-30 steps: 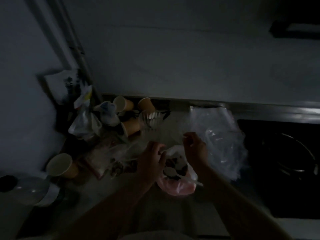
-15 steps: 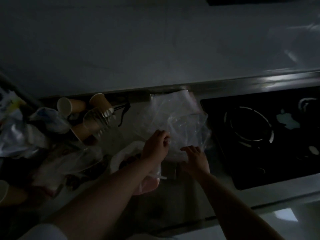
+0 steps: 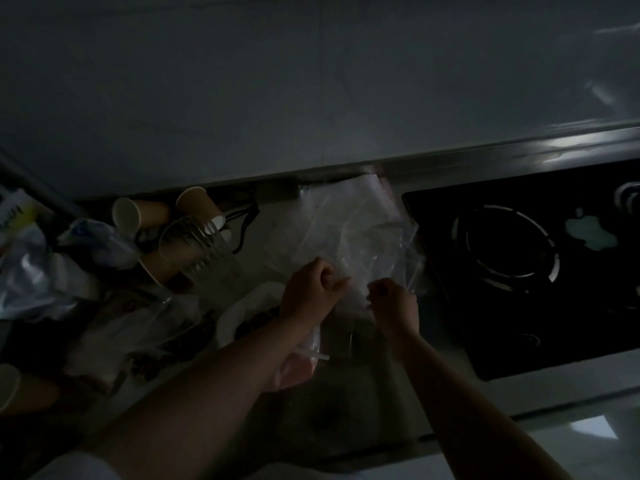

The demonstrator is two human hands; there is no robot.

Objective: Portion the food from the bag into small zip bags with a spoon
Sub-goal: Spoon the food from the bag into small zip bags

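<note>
Two hands working at a heap of clear plastic bags on a dim kitchen counter.

Nearest, a white spoon handle (image 3: 313, 355) sticks out toward 3 o'clock from the pink-bottomed food bag (image 3: 294, 370), which lies under the left forearm with dark food showing in its open mouth at 9 o'clock of the left hand (image 3: 310, 292). That hand's fingers are curled, thumb and forefinger pinching the near edge of the clear bags (image 3: 356, 237). Just at its 3 o'clock, the right hand (image 3: 393, 303) has its fingers curled on the same edge; the dimness hides whether they truly grip. Farther off, at 9 to 10 o'clock, paper cups (image 3: 142, 214) lie tipped beside a ribbed clear cup (image 3: 199, 251). At 2 o'clock lies a black stove (image 3: 519, 258) against the wall.
</note>
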